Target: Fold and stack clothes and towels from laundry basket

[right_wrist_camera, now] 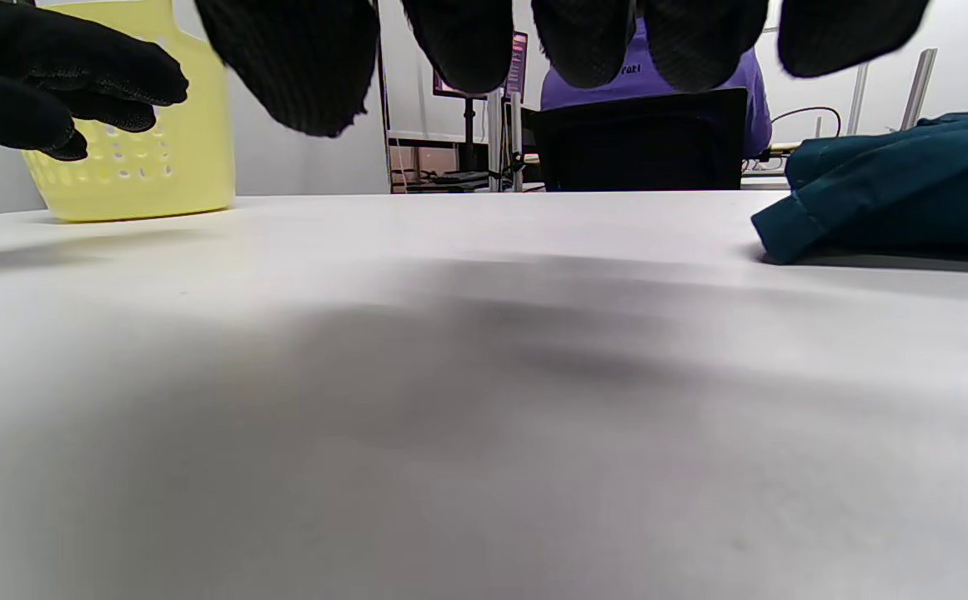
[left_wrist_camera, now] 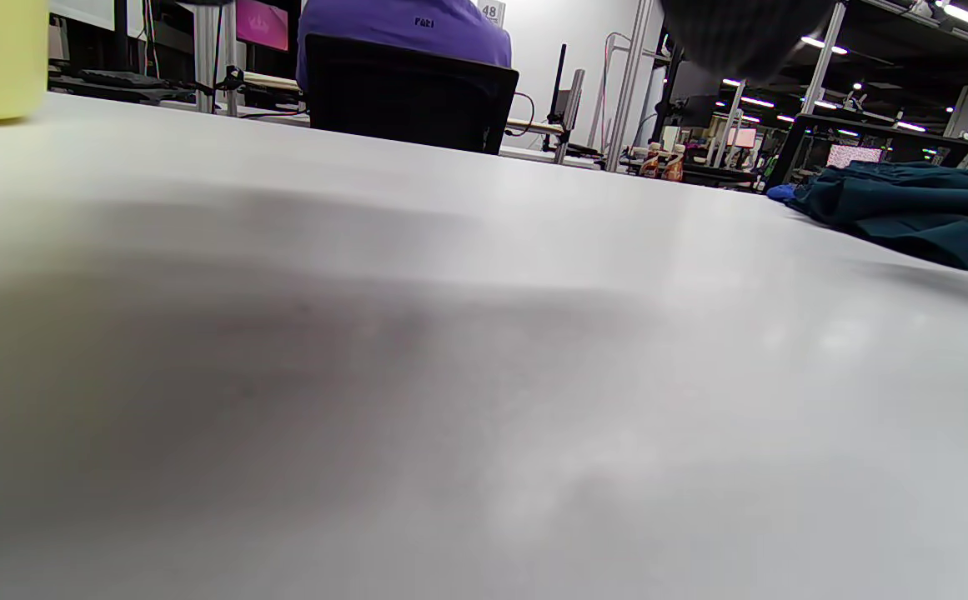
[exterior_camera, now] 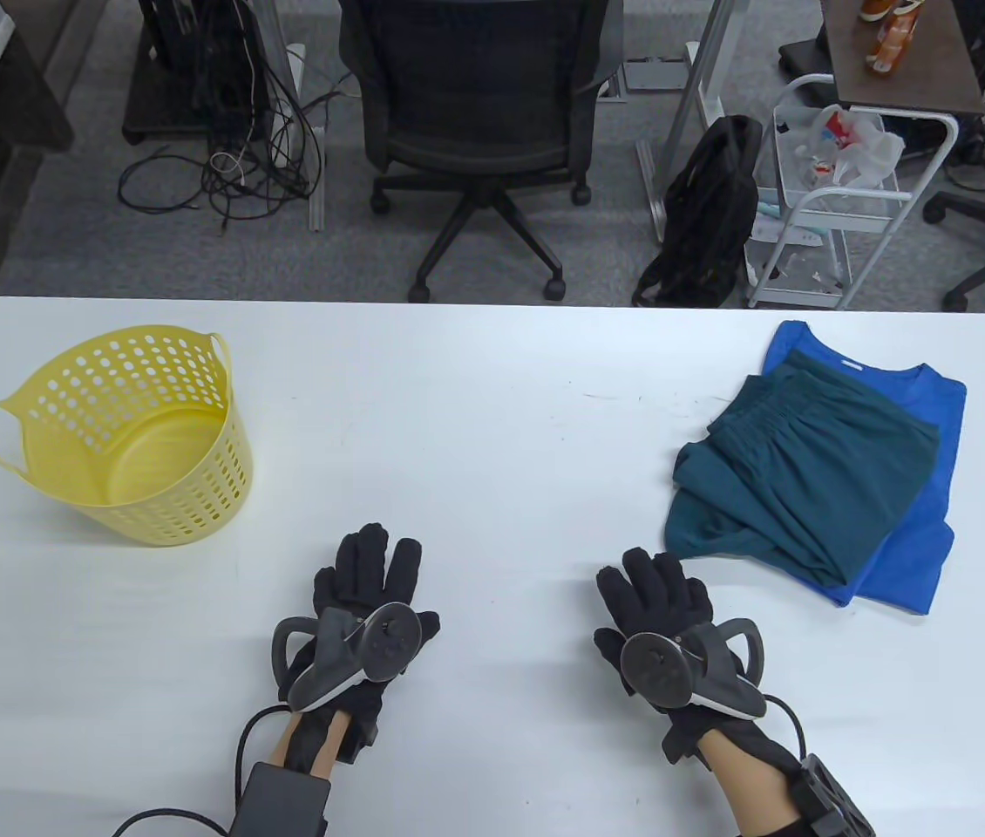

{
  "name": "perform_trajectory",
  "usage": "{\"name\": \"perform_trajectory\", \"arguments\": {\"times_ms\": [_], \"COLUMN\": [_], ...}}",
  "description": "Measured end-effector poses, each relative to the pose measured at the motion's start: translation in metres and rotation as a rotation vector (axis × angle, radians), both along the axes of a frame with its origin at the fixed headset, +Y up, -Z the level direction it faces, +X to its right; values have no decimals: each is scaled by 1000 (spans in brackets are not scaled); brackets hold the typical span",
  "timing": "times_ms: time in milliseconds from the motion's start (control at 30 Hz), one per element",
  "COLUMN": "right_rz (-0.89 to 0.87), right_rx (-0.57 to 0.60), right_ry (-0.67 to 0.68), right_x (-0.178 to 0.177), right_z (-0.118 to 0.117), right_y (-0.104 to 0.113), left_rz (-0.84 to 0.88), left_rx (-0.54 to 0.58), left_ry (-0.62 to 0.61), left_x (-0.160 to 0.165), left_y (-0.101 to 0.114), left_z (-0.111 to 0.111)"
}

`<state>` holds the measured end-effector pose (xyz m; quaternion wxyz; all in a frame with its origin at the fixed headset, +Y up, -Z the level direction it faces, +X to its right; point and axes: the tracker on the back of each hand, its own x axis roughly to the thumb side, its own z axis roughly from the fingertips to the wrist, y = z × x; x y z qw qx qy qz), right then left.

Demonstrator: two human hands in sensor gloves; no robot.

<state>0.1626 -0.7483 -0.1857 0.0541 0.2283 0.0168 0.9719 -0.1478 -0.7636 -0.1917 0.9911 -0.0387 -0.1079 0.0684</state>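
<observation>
Both our hands, left hand (exterior_camera: 368, 582) and right hand (exterior_camera: 658, 602), lay flat and held nothing on the bench (exterior_camera: 475, 418). Folded green shorts (exterior_camera: 798, 475) sat on the blue shirt (exterior_camera: 937, 488), far from the yellow basket (exterior_camera: 122, 436).

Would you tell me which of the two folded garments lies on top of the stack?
The dark teal garment; it lies over the bright blue shirt.
</observation>
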Motion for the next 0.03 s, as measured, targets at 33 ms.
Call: {"name": "perform_trajectory", "arguments": {"times_ms": [33], "right_rz": [0], "right_rx": [-4], "right_ry": [-1], "right_x": [0], "right_z": [0], "right_y": [0], "left_rz": [0], "left_rx": [-3], "left_ry": [-2], "left_x": [0], "left_y": [-1], "left_z": [0]}}
